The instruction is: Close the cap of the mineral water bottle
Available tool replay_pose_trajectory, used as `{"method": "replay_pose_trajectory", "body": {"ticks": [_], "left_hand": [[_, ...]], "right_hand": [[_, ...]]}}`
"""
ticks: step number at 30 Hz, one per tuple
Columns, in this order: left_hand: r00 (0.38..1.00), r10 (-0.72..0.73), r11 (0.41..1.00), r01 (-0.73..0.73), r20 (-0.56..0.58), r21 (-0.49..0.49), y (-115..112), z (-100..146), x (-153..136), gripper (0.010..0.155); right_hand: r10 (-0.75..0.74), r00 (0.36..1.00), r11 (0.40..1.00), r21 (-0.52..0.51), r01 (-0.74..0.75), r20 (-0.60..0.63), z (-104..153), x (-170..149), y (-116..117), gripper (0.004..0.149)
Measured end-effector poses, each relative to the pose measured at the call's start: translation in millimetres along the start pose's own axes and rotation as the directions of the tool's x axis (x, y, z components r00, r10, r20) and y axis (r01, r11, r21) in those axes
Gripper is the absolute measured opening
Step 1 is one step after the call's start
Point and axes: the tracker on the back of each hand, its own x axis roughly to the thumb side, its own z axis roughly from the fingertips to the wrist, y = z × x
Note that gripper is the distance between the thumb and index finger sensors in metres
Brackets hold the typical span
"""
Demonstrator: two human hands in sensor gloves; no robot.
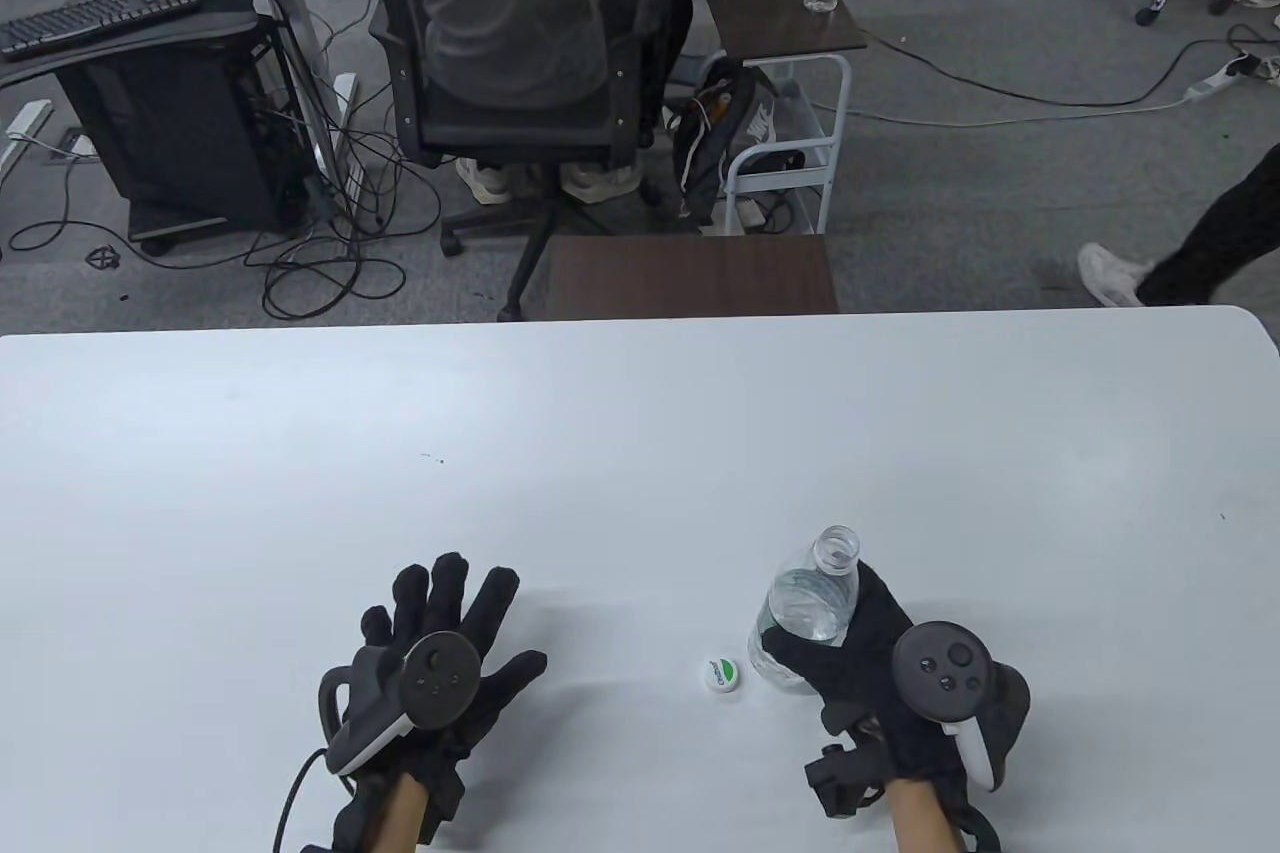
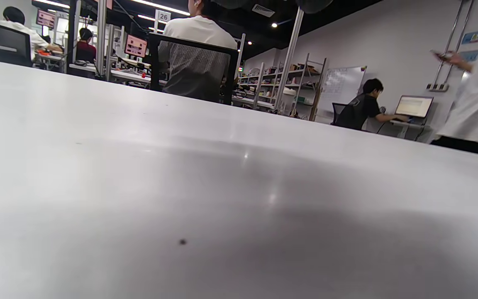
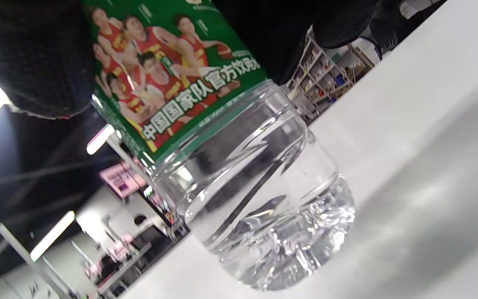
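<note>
A clear mineral water bottle (image 1: 812,605) stands upright on the white table (image 1: 640,453), its neck open and uncapped. My right hand (image 1: 850,643) grips its body from the right. In the right wrist view the bottle (image 3: 239,174) fills the frame, green label up top, base on the table, with my gloved fingers (image 3: 27,58) around the label. The white cap with a green mark (image 1: 722,674) lies on the table just left of the bottle. My left hand (image 1: 440,633) rests flat on the table, fingers spread and empty, well left of the cap.
Beyond the table's far edge are a small dark side table (image 1: 690,275), a black mesh office chair (image 1: 520,53) and floor cables. The left wrist view shows only bare table surface (image 2: 222,207) and people in the background.
</note>
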Motion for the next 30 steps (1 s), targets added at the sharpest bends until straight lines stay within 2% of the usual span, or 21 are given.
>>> {"method": "replay_pose_trajectory", "body": {"ticks": [3,7,11,15,17,21,22,24,27,30], "left_hand": [[0.997,0.059,0.998,-0.06,0.057,0.024,1,0,5,0.082],[0.976,0.171,0.983,-0.179,0.133,0.045,2,2,19,0.087],[0.909,0.356,0.93,-0.368,0.216,0.017,0,2,36,0.089],[0.863,0.427,0.9,-0.434,0.268,-0.035,-4,3,52,0.095],[0.831,0.484,0.873,-0.479,0.275,-0.092,-7,3,57,0.101],[0.727,0.637,0.769,-0.619,0.254,-0.159,-16,1,63,0.106],[0.724,0.643,0.765,-0.621,0.251,-0.169,-18,1,64,0.106],[0.707,0.66,0.749,-0.648,0.254,-0.138,-23,0,68,0.102],[0.642,0.731,0.677,-0.727,0.233,-0.119,-24,1,68,0.094],[0.663,0.712,0.695,-0.712,0.233,-0.099,-23,1,66,0.093]], "right_hand": [[0.004,0.998,0.999,-0.047,-0.002,0.055,6,15,-5,0.094],[-0.003,0.994,0.998,-0.068,0.011,0.111,16,40,5,0.094],[-0.011,0.989,0.999,0.044,0.005,0.145,25,67,29,0.094],[0.021,0.983,0.993,0.114,-0.042,0.18,31,88,50,0.093],[0.016,0.982,0.988,0.145,-0.044,0.187,34,95,58,0.093],[0.009,0.976,0.98,0.193,-0.052,0.219,38,103,67,0.093],[0.008,0.975,0.977,0.204,-0.055,0.224,40,104,68,0.093],[0.005,0.97,0.973,0.221,-0.06,0.243,43,109,72,0.092],[0.03,0.962,0.977,0.193,-0.086,0.272,44,110,70,0.093],[-0.046,0.969,0.955,0.295,-0.029,0.244,37,104,69,0.092]]}}
